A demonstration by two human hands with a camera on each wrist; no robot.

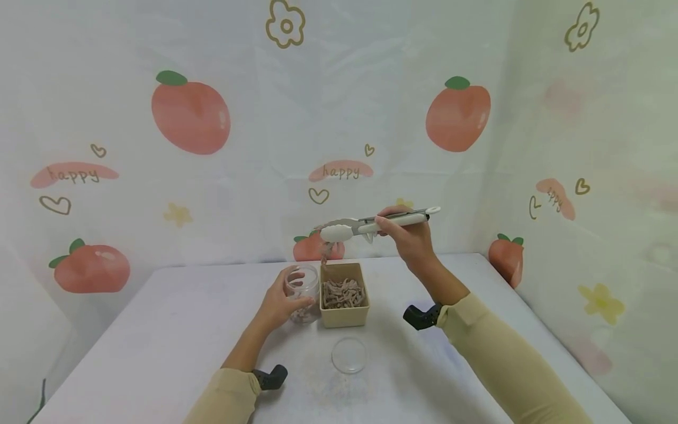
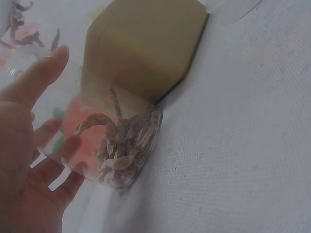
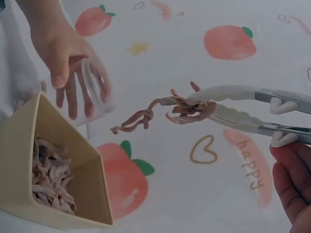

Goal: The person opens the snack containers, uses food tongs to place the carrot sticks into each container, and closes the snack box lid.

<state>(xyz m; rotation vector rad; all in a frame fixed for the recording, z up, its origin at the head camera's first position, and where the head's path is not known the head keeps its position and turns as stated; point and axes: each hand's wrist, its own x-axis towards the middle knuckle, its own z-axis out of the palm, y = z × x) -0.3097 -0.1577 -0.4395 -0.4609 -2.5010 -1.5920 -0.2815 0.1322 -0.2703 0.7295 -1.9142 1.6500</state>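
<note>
So the right hand (image 1: 410, 238) has a pair of white-and-metal tongs (image 1: 368, 227), thumb on the near side of the handle and fingers wrapped over the far side. The tongs' scalloped tips are clamped on a little clump of brownish, twisty strips (image 3: 189, 108), so that stuff sits well out to the left of the fingers, at the far end of the tongs. One strand dangles lower than the rest, and in the head view it hangs by the back-left corner of a tan box (image 1: 344, 318). That box has a pile of similar strips (image 1: 343, 293) in the bottom.

The left hand (image 1: 278, 303) is curled round a clear jar (image 1: 304, 294), thumb on the near side, other fingers round the far side. Jar's mouth is up and open, with a few strips (image 2: 121, 150) bunched at the bottom, below the fingers. It's just beside the box; can't tell if they touch. A clear round disc (image 1: 349, 355) lies on the white bench (image 1: 185, 330) in front of the box. Backdrop (image 1: 265, 206) is all peaches and "happy" doodles.
</note>
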